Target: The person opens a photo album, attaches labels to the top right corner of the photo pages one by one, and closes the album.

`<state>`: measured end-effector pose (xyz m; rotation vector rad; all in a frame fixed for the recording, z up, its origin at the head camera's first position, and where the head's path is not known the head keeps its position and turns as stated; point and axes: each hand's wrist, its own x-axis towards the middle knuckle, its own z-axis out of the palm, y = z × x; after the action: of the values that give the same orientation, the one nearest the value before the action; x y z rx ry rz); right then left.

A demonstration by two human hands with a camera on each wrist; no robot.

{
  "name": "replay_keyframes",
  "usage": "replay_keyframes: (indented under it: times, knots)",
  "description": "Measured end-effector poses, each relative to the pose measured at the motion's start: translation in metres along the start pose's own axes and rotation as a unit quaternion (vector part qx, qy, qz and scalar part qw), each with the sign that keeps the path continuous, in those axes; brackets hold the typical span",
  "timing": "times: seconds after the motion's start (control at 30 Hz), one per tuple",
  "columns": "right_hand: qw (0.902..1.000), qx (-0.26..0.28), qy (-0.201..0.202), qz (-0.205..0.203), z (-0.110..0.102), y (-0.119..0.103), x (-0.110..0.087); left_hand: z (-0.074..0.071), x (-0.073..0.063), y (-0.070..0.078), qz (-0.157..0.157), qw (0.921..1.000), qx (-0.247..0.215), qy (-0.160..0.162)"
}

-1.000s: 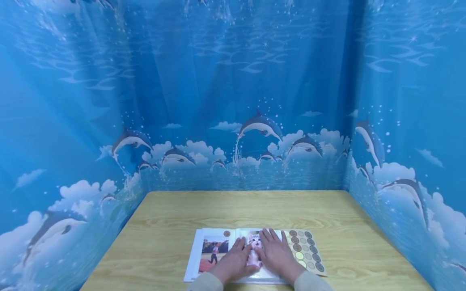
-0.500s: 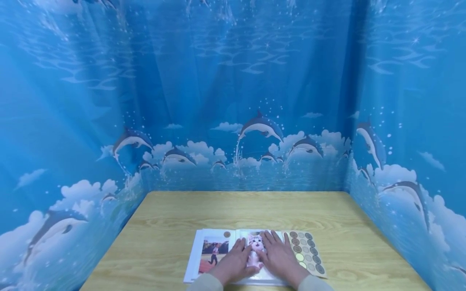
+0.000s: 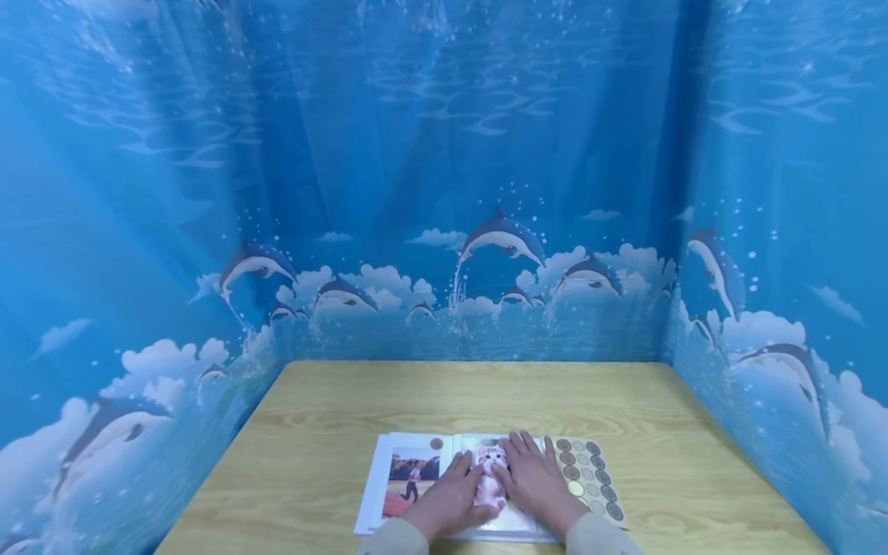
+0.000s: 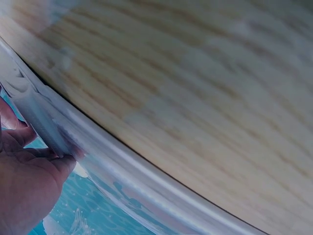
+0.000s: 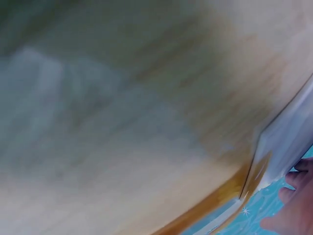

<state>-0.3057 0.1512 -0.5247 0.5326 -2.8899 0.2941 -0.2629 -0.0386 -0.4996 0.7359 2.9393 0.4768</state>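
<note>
Fingers (image 3: 533,445) extended, the left hand (image 3: 447,496) and right hand (image 3: 539,482) lie on the album (image 3: 416,442), wooden table (image 3: 472,397) spreading beyond its far edge.

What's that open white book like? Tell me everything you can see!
The white book lies open on the wood-grained table. Its left page shows a runner photo and, just above, a round brown spot. Its right page, shiny in places, shows a kitten picture. The left hand and right hand rest on it, partly hiding that picture.

White album (image 3: 372,493), open flat, kitten picture (image 3: 491,479) rightward
</note>
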Motion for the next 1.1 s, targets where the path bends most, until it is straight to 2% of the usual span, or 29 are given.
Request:
replay_keyframes:
  times: [0.23,0.57,0.93,1.1]
  knots:
    - [0.9998,-0.001,-0.022,0.0,0.001,-0.003,0.006,0.0,-0.001,0.001,0.0,1.0,-0.006,-0.002]
    - [0.9997,-0.006,-0.023,-0.007,0.004,-0.007,0.008,0.002,0.001,-0.001,0.0,1.0,-0.003,0.003]
    - [0.9995,-0.019,-0.01,-0.024,0.002,-0.009,-0.001,0.0,0.001,-0.001,-0.007,0.9998,0.019,-0.007]
    - [0.9995,-0.018,-0.015,-0.02,-0.002,-0.01,-0.008,0.002,0.002,-0.001,-0.008,0.9999,0.012,-0.007]
